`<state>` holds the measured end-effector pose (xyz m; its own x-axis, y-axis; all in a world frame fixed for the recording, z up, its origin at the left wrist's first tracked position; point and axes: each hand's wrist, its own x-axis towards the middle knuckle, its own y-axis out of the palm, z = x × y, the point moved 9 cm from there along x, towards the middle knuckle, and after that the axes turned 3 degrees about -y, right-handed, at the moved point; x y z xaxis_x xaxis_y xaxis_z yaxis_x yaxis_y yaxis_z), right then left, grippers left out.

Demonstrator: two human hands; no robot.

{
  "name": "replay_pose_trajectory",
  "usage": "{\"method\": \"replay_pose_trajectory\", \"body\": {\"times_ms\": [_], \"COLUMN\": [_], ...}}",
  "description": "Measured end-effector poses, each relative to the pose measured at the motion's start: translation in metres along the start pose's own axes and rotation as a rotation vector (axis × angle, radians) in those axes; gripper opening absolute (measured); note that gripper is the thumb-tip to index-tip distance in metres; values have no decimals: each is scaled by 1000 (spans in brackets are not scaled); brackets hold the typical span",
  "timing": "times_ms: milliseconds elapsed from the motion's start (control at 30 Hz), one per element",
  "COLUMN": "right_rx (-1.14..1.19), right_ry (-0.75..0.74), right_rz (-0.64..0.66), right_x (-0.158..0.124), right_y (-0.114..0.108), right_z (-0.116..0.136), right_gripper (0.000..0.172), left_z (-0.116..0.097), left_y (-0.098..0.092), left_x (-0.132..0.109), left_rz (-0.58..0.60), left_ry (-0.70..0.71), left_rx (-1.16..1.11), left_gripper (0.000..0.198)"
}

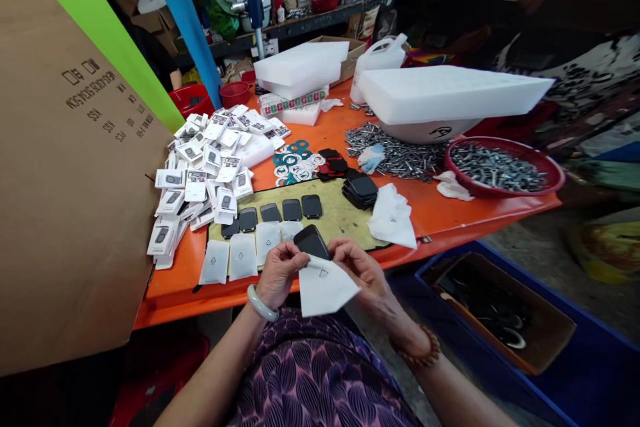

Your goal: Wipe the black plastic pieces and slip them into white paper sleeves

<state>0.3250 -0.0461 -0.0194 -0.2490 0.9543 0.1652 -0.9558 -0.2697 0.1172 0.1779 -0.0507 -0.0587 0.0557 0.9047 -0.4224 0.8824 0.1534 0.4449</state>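
A white sleeve [325, 287] with a small printed mark is pinched at its upper left edge by my left hand [281, 272]. A black flat device [311, 241] sticks out of the sleeve's top. Around the device's right side, my right hand [367, 277] has its fingers curled, partly behind the sleeve. On the yellow-green mat [330, 213], several black devices [271, 213] lie in a row, with filled white sleeves [243, 256] along the front edge. A stack of black devices [360, 190] and a pile of white sleeves [393, 215] are at the right.
Small white boxes [197, 180] are heaped at left beside a large carton [75, 167]. Metal parts [390, 150], a red basket [555, 177] and white foam [450, 93] stand at the right. A blue crate [590, 367] is below. People's arms show behind.
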Motion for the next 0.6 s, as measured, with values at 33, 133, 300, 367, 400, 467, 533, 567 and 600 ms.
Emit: {"method": "replay_pose_trajectory", "body": {"times_ms": [33, 133, 300, 367, 400, 467, 533, 567, 600], "right_rx": [-87, -204, -141, -146, -154, -166, -126, -82, -32], "right_ry": [-43, -89, -82, -110, -118, -116, -95, -80, -64], "right_rz": [49, 140, 196, 196, 198, 195, 165, 140, 113], "right_x": [2, 3, 2, 2, 2, 4, 6, 7, 8], "right_y": [-1, -3, 2, 3, 3, 2, -3, -6, -8], "right_z": [7, 19, 27, 32, 34, 36, 34, 32, 29], "right_gripper": [21, 19, 21, 20, 20, 19, 17, 16, 16], "left_z": [-6, -22, -25, -23, -23, -25, -30, -32, -33], "left_y": [0, 4, 17, 19, 20, 23, 27, 28, 28], "left_x": [0, -1, -7, -10, -12, -14, -17, -17, -17], "left_rz": [18, 85, 308, 361, 373, 384, 370, 349, 316], "left_ry": [29, 89, -16, -52, -58, -24, 59, 104, 144], "left_rx": [45, 205, 314, 311, 312, 318, 285, 249, 210], "left_gripper": [41, 36, 36, 37, 36, 33, 29, 28, 27]}}
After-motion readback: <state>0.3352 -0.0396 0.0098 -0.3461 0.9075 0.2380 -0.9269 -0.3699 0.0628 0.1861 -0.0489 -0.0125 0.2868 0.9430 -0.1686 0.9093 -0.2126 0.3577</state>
